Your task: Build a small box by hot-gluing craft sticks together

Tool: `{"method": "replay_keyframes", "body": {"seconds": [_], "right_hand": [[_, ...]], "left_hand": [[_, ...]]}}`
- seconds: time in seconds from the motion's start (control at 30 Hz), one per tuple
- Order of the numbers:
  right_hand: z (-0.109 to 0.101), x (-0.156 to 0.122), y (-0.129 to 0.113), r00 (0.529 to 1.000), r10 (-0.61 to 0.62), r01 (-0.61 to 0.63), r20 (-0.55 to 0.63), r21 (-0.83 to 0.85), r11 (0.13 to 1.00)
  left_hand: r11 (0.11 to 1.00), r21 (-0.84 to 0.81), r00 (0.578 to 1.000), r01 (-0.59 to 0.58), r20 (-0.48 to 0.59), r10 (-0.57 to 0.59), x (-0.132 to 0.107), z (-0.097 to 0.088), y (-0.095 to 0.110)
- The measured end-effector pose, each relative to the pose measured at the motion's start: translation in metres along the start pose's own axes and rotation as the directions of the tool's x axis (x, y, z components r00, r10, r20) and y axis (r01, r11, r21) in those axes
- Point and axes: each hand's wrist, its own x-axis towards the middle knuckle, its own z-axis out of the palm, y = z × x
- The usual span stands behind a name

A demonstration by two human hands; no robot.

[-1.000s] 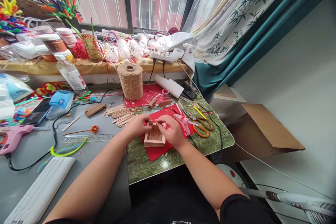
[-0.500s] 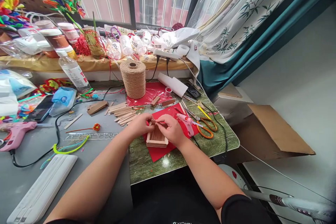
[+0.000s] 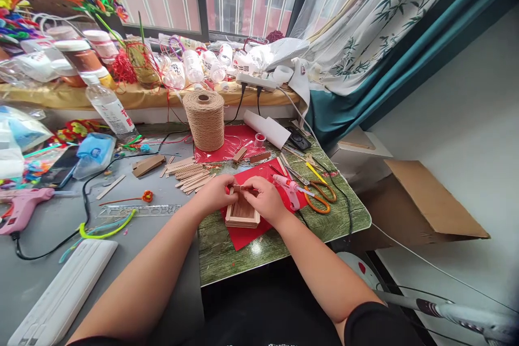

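Observation:
A small open box of craft sticks (image 3: pixel 242 221) sits on a red sheet (image 3: pixel 240 239) at the table's corner. Over its far end, my left hand (image 3: pixel 219 193) pinches one end of a small brown cardboard strip (image 3: pixel 238 188). The fingers of my right hand (image 3: pixel 263 200) close on the strip's other end, partly hiding the far wall of the box. To the right lies a pink glue gun (image 3: pixel 290 189), beside orange-handled scissors (image 3: pixel 320 197). Loose craft sticks (image 3: pixel 190 173) are piled to the left of my hands.
A twine spool (image 3: pixel 204 121) stands behind the sticks. A white paper roll (image 3: pixel 267 128) and a power strip (image 3: pixel 256 82) are farther back. On the grey table lie another pink glue gun (image 3: pixel 24 206), a clear ruler (image 3: pixel 140 211) and a black cable (image 3: pixel 86 194).
My fingers have shifted slightly around the brown strip, so more of it shows between them. The box stays in place, and the view has shifted a little.

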Motion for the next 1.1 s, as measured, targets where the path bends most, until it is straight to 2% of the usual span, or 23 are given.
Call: {"method": "replay_keyframes", "body": {"seconds": [0.2, 0.5, 0.9, 1.1], "right_hand": [[-0.0005, 0.0010, 0.0045, 0.999, 0.002, -0.002, 0.035, 0.024, 1.000], [-0.0013, 0.0026, 0.0070, 0.996, 0.017, -0.023, 0.084, 0.064, 0.998], [0.0011, 0.0039, 0.0023, 0.995, -0.029, 0.029, 0.095, -0.002, 1.000], [0.0018, 0.0048, 0.0027, 0.994, -0.031, 0.031, 0.100, -0.004, 0.999]], "left_hand": [[1.000, 0.028, 1.000, -0.015, -0.018, 0.015, 0.0003, 0.0010, 0.0004], [0.999, 0.039, 0.999, 0.031, -0.024, -0.030, -0.0004, -0.0004, 0.0019], [0.993, 0.116, 0.999, -0.033, -0.030, 0.037, -0.0035, -0.0028, 0.0016], [0.992, 0.110, 0.997, 0.064, -0.054, -0.058, -0.0055, 0.0018, 0.0092]]}}
